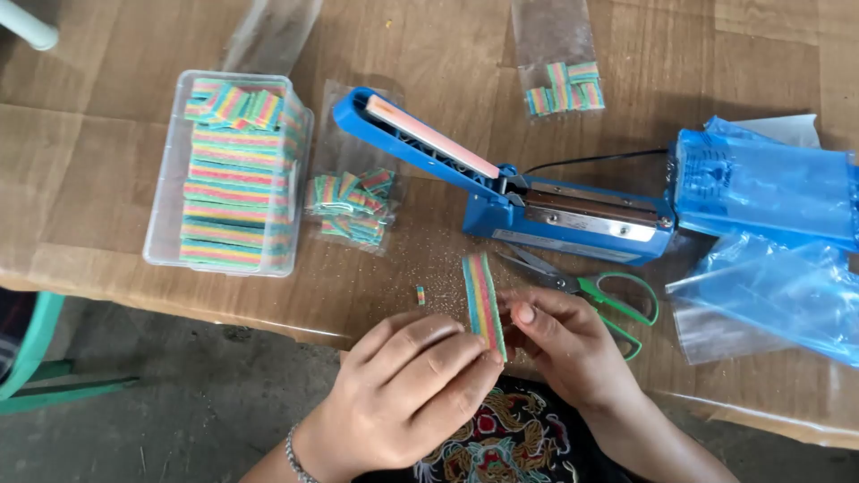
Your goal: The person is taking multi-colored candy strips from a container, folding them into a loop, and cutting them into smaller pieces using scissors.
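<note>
Both grips are closed on one rainbow candy strip (483, 304), which is held between them just above the near edge of the tabletop (80, 197). By the left hand (407, 394) its lower end is pinched between curled fingers and thumb; by the right hand (559, 344) its right edge is pressed with the thumb, the other fingers being folded behind. The strip is held nearly upright in the view, its long axis running away from the person and leaning slightly left at the far end. A small cut piece (420, 294) is seen lying just left of it on the wood.

A clear plastic box (165, 197) at the left is filled with stacked rainbow strips. A small clear bag (351, 207) beside it is packed with cut pieces, and a second bag (562, 85) further back is partly filled with the same. A blue heat sealer (573, 219) is set across the middle with its arm raised. Green-handled scissors (599, 295) are laid just beyond the right hand, and blue plastic bags (769, 241) are piled at the right.
</note>
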